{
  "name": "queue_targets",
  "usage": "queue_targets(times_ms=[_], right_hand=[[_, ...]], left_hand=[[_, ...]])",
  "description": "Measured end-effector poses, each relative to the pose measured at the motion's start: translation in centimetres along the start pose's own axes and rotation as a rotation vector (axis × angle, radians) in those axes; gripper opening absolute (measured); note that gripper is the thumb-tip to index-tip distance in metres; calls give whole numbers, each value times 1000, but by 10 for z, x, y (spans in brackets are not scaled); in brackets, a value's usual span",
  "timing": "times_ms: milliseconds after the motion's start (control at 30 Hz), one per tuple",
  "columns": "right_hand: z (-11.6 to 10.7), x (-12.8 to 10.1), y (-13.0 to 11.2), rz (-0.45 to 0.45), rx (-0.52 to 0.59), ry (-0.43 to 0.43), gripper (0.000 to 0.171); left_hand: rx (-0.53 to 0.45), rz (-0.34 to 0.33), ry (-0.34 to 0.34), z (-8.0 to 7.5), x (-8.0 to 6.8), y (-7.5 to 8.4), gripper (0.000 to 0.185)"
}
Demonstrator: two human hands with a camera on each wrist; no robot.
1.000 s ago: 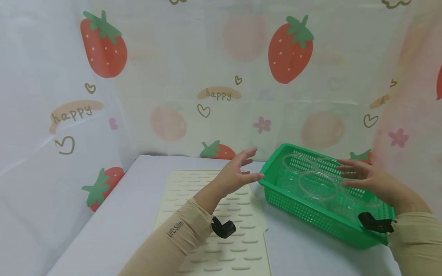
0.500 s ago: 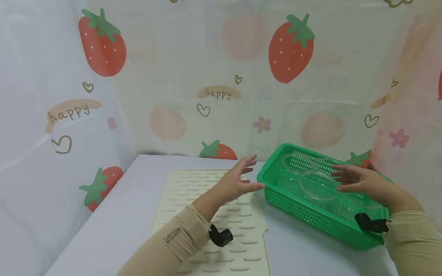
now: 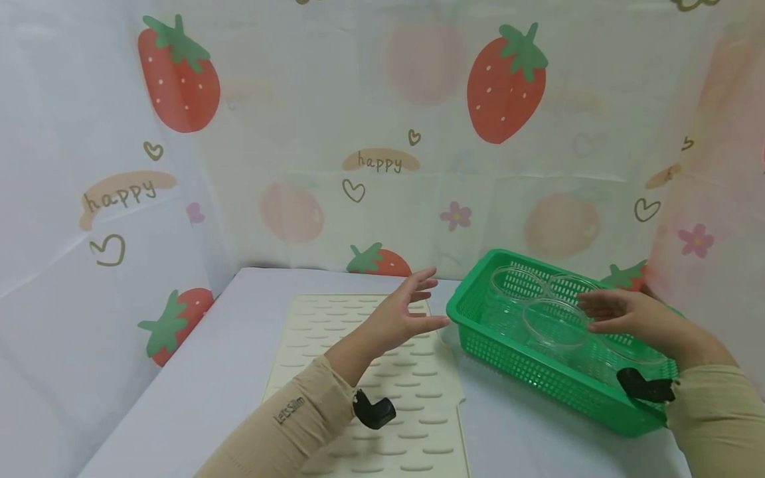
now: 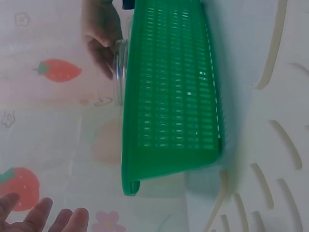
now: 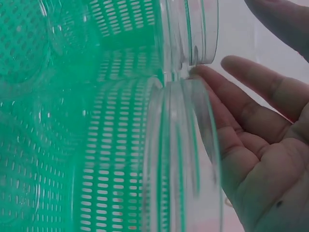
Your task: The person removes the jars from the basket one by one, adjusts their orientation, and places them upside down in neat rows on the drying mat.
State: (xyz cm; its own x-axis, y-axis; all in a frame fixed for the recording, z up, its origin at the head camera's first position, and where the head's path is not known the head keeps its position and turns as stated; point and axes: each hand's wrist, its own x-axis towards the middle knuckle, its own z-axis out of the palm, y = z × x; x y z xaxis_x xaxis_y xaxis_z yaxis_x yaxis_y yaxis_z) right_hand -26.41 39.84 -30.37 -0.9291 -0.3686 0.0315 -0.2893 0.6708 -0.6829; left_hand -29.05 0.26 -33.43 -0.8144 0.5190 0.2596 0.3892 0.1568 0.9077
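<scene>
Nearest you, both forearms in beige sleeves come in over the white counter (image 3: pixel 197 372), each with a small black device at the wrist. Under your left forearm lies a cream ribbed mat (image 3: pixel 382 372), flat on the counter.

Your left hand (image 3: pixel 399 313) hangs above the far end of that mat, palm turned toward the basket, fingers (image 3: pixel 423 277) straight and spread, holding nothing. It is just beside the near left corner of the green plastic basket (image 3: pixel 538 372) but clear of it; the left wrist view shows the basket's slotted wall with only your fingertips at the frame's edge.

Your right hand (image 3: pixel 627 315) is over the basket, palm down, fingers (image 5: pixel 241 104) stretched out and relaxed, gripping nothing. In the right wrist view they lie right along the rim of a clear round plastic container (image 5: pixel 190 159); whether they touch it you cannot tell.

The basket sits on the counter to the right of the mat, angled, and holds several clear round containers standing upright side by side; the one (image 3: pixel 552 322) nearest your right fingertips is in the middle.

Behind everything hangs a white curtain (image 3: pixel 382 133) printed with strawberries, hearts and the word "happy"
</scene>
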Motion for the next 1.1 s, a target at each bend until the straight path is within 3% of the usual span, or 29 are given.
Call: queue_targets(times_ms=[400,667,1100], right_hand=[[3,3,-17,12,-33,-87,60],[4,9,-19,50,69,-189,75],[14,26,-20,24,-45,-207,84]], left_hand=[[7,-10,10,-9,-4,-4,80],[-2,-12,6,-10,-6,-9,80],[-21,-17,-1,-12,-11,-9,80]])
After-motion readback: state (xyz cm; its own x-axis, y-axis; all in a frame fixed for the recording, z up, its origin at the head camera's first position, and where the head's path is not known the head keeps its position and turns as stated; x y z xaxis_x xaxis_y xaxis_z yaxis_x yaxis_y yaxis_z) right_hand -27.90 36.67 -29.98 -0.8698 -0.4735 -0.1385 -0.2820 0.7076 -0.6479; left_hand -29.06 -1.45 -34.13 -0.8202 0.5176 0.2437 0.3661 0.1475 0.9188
